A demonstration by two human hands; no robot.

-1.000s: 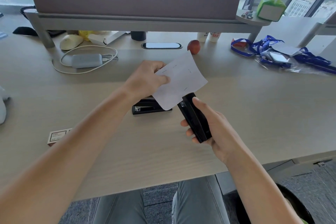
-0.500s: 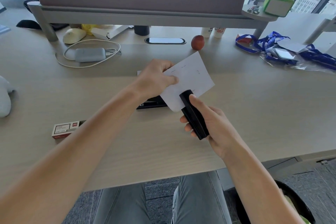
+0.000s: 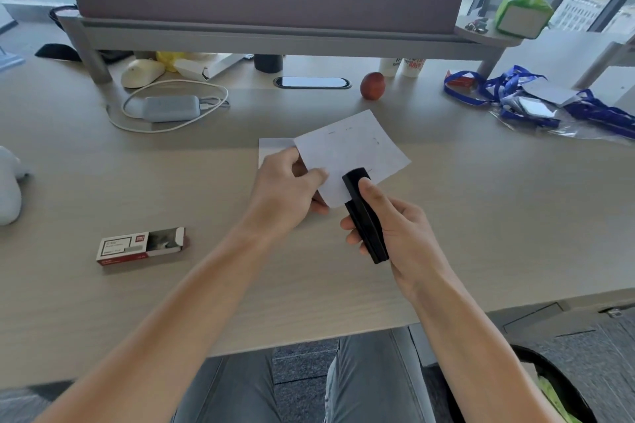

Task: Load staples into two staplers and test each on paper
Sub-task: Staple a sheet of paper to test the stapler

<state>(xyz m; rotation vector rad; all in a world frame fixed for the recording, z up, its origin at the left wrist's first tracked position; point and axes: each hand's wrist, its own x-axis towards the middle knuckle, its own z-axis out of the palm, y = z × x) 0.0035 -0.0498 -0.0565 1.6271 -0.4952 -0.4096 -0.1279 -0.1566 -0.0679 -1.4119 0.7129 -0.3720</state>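
Note:
My right hand (image 3: 402, 227) grips a black stapler (image 3: 365, 216), thumb pressed on its top near the nose. The stapler's nose sits over the lower edge of a white sheet of paper (image 3: 354, 151) that my left hand (image 3: 285, 192) pinches at its left side, above the desk. Several small staple marks show on the sheet. The second stapler is hidden behind my left hand. An open red and white staple box (image 3: 141, 245) lies on the desk to the left. Another white sheet (image 3: 273, 148) lies flat behind my left hand.
A grey power adapter with white cable (image 3: 171, 108), a mouse (image 3: 142, 74), an apple (image 3: 372, 85), cups and blue lanyards (image 3: 508, 89) lie along the desk's back. A monitor shelf (image 3: 275, 38) spans the rear. A bin (image 3: 549, 388) stands at the lower right.
The stapler's nose has slid further onto the paper's lower edge. My view has shifted, so the second stapler is now hidden behind my left hand and the staple box shows fully.

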